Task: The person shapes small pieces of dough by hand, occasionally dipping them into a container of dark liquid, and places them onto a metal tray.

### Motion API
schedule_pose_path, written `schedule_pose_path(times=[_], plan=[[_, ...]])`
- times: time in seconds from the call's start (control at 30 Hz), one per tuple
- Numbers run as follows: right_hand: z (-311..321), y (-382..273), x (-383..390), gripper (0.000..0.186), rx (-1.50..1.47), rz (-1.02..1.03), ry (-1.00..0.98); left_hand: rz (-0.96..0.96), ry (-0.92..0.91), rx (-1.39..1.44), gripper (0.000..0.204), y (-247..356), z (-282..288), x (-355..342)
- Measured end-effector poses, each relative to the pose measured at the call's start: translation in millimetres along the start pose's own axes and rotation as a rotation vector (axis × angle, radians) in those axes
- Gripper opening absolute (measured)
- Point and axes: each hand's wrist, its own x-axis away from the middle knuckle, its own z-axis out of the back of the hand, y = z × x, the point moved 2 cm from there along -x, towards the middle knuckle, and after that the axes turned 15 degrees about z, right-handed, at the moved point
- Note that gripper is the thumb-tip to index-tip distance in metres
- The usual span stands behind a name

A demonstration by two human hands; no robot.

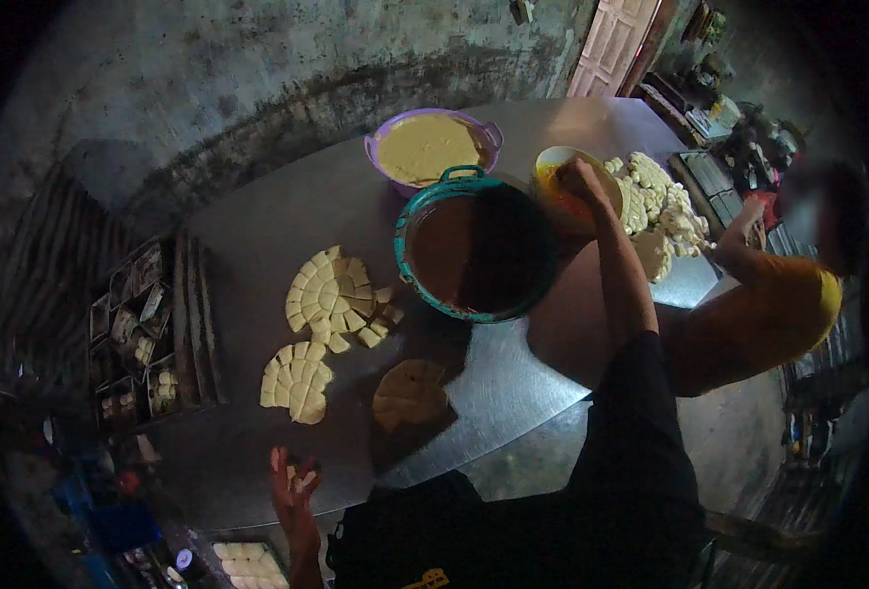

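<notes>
My right hand point(579, 179) reaches into a pale bowl point(550, 157) with yellow-orange contents at the far right of the metal table. Its fingers are curled down inside, and whatever they grip is hidden. My left hand point(295, 483) is over the table's near left edge, fingers apart and slightly bent, pale spots on them. Ahead of it are a sheet of cut dough point(297, 381) and a bigger, round one point(328, 292), scored into small pieces, some loose. An uncut flat dough round point(409, 395) lies in shadow near my body.
A large teal tub point(405, 270) with a brown inside stands mid-table, a purple basin point(369, 147) of pale dough or batter behind it. Dough lumps point(655, 191) heap at right, beside a co-worker in a yellow top point(783, 304). Metal tins point(145, 314) stack at left; a tray of dough pieces point(248, 564) sits below.
</notes>
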Motion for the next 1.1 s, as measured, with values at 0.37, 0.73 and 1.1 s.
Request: schedule_pose_path(times=[0.37, 0.73, 1.1], plan=[[23.9, -70.3, 39.6, 0.042, -0.238, 0.401, 0.236, -0.116, -0.202, -0.074, 0.058, 20.9, -9.4, -12.7], [-72.2, -488.8, 58.0, 0.041, -0.605, 0.03, -0.222, -0.028, -0.365, 0.141, 0.034, 44.4, 16.2, 4.7], [-169.1, -752.4, 176.5, 0.034, -0.679, 0.281, -0.244, -0.103, -0.102, 0.291, 0.026, 8.1, 101.0, 2.5]])
